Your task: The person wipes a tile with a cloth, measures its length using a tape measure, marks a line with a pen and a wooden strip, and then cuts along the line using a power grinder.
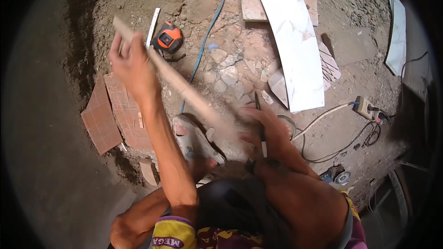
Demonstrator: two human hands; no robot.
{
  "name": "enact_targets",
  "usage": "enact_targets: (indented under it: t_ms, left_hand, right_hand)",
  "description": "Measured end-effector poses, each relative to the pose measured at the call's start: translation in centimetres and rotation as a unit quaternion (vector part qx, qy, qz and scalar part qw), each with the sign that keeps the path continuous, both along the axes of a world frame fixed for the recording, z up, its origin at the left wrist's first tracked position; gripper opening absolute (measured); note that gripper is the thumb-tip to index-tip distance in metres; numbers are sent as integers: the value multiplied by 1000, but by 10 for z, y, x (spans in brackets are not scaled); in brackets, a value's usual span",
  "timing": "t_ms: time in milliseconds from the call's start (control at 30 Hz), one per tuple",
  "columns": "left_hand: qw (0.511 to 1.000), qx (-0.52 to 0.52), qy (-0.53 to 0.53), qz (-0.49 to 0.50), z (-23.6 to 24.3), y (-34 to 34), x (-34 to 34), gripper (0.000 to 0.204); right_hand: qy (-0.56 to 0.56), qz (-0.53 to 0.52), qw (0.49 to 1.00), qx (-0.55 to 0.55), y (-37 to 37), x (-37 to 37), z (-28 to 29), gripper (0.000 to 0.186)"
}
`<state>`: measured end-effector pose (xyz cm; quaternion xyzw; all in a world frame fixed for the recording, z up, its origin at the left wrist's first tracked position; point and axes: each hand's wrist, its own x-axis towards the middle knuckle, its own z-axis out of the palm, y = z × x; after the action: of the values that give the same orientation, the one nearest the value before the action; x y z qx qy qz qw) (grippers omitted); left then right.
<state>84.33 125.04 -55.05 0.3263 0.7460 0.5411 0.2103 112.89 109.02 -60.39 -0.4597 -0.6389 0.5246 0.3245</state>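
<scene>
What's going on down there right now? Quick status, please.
Left hand shut on wooden strip, raised over the rubble. Right hand grips its near end plus a pencil. Tape measure and blue cable lie beneath.

The tape measure [168, 38] is orange and black. A blue cable [207, 32] crosses brown dirt. The long tile [293, 37] is white with faint grey veining. The ribbed tiles [113, 113] are reddish-brown. The wooden strip [180, 83] is pale tan. The shirt [184, 236] is yellow and purple.
</scene>
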Motion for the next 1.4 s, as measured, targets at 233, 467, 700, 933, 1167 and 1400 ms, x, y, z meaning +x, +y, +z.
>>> enact_targets:
  t_ms: [233, 467, 700, 933, 1167, 1400]
  left_hand:
    - [946, 154, -248, -139, -61, 81, 128, 59]
    - [917, 169, -306, -194, -95, 108, 205, 63]
    - [936, 48, -249, -243, -84, 119, 217, 54]
    - [875, -40, -344, -337, -80, 154, 196, 53]
    - [892, -73, -128, -427, -99, 180, 176, 61]
    - [867, -86, 219, -439, -98, 201, 169, 53]
  right_hand:
    - [5, -176, 984, 4, -24, 73, 13, 29]
    - [72, -407, 900, -137, -69, 113, 18, 35]
    - [-239, -349, 906, 28, -54, 107, 3, 45]
    - [-206, -348, 910, 90, -37, 105, -8, 38]
    - [-216, -382, 898, 37, -43, 110, -24, 43]
    - [-145, -425, 892, -42, -40, 107, -29, 45]
